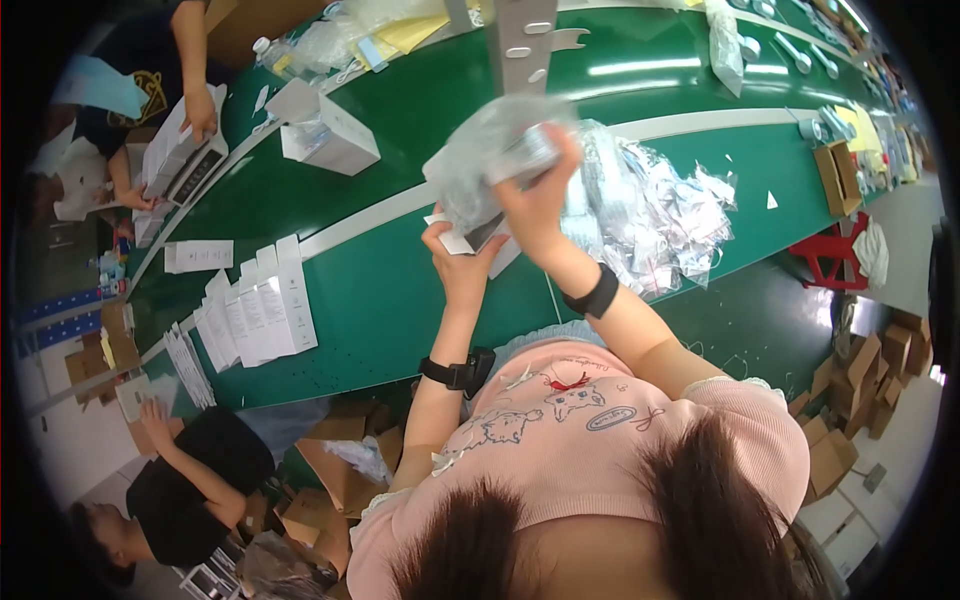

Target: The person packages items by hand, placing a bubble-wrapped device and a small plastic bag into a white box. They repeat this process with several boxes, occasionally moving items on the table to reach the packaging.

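My left hand [462,265] is closed round a small white box [456,240] with a raised flap, above the green table. Just over it, my right hand [540,195] grips a clear plastic bag [490,140] that is smeared by motion. Something pale shows inside the bag, but I cannot make out what it is. The bag hides most of the box's upper part. Right of my hands lies a heap of small plastic packets [660,210], with larger bubble-wrapped bundles [600,180] along its left side.
Flat white cartons [265,305] lie in an overlapping row at the left. A larger white box [330,135] stands open beyond the table's pale divider strip. A metal post [522,50] rises ahead. Co-workers' hands [200,110] handle boxes at far left. A red stool [830,255] stands right.
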`<state>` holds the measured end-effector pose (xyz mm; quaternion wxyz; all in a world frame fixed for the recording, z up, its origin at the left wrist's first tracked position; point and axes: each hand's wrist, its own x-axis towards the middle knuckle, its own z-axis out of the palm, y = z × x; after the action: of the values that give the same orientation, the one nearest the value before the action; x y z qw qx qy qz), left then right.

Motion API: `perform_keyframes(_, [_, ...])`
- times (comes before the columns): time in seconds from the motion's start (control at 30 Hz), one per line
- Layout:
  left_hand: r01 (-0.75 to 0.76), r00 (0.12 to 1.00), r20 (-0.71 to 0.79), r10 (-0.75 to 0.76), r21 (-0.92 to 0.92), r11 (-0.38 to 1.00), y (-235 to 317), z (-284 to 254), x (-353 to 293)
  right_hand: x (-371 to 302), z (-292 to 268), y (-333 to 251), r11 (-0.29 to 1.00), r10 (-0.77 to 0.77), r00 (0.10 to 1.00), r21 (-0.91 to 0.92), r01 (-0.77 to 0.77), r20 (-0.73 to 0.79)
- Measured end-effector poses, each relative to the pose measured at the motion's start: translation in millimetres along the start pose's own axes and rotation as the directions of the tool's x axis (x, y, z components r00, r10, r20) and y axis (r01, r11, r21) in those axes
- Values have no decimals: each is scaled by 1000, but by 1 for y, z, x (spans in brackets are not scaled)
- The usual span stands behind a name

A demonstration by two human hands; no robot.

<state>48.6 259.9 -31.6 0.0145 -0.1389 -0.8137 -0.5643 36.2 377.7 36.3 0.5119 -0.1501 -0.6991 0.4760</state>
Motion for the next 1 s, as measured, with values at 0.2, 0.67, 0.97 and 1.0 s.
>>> perform_keyframes(0.2, [-59,997,-46,65,113,992,0,13,-3,4,-16,-10,887,-259,764,-168,430,591])
perform_keyframes(0.67, [-100,990,-104,91,-85,991,-17,2,-1,55,-168,159,559,130,910,-787,260,393])
perform_keyframes(0.97, [-241,969,99,225,216,946,15,-15,18,54,-195,233,550,450,814,-832,70,366])
perform_keyframes(1.0, [-242,970,69,232,249,938,17,-18,19,55,-193,227,613,317,894,-788,61,316])
